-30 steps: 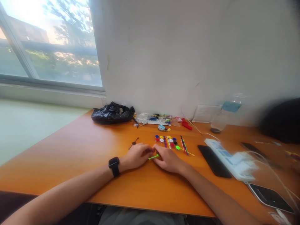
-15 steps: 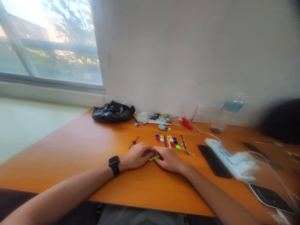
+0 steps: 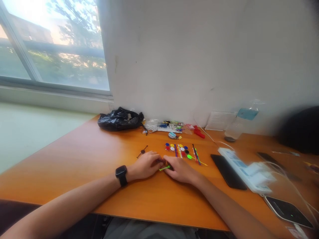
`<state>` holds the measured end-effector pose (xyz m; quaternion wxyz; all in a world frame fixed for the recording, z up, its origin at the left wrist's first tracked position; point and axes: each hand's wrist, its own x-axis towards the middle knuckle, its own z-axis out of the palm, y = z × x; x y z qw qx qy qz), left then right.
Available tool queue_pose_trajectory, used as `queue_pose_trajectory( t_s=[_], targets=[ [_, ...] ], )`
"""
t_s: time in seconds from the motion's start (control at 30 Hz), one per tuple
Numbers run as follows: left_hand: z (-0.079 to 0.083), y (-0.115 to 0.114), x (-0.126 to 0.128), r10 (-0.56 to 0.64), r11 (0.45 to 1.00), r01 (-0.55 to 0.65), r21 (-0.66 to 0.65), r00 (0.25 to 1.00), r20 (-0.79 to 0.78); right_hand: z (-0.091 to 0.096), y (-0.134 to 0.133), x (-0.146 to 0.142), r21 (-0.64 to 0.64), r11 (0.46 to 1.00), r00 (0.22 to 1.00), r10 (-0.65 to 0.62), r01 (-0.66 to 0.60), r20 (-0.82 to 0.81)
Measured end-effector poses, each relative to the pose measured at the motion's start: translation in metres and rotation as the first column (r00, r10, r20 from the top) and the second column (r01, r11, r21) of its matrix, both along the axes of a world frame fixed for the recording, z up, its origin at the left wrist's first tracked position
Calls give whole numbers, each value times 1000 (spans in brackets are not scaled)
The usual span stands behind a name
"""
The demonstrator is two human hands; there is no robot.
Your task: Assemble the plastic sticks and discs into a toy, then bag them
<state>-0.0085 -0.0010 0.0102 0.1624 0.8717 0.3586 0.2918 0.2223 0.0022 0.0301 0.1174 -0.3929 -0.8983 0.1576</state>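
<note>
My left hand [image 3: 148, 165], with a black watch on the wrist, has its fingers curled in a pinch, and what they hold is hidden. Fingertip to fingertip with it, my right hand [image 3: 181, 170] is closed on a thin green plastic arrow [image 3: 164, 168]. The arrow slants across the gap below the fingertips, its right end partly covered by the fingers. Just beyond the left hand lies a dark arrow with a round black disc [image 3: 143, 151] on it. Past the right hand are several coloured discs, including a white disc [image 3: 172, 149] and a green disc [image 3: 189, 157], beside several coloured arrows [image 3: 196, 154].
A black plastic bag [image 3: 120, 119] and small packaged parts lie along the wall. On the right are a black tablet-like slab [image 3: 227, 171], a white power strip [image 3: 243, 169] with cables, a phone [image 3: 287, 210] and a clear bottle [image 3: 233, 129]. The wooden table's [image 3: 139, 207] front edge is close.
</note>
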Motion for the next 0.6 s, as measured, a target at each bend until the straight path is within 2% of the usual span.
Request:
queue_pose_trajectory(
  t_s=[0.6],
  targets=[
    [-4,2,-1,-47,998,47,32,999,13,-1,1,1,5,1000,1000,14,-14,-5]
  ],
)
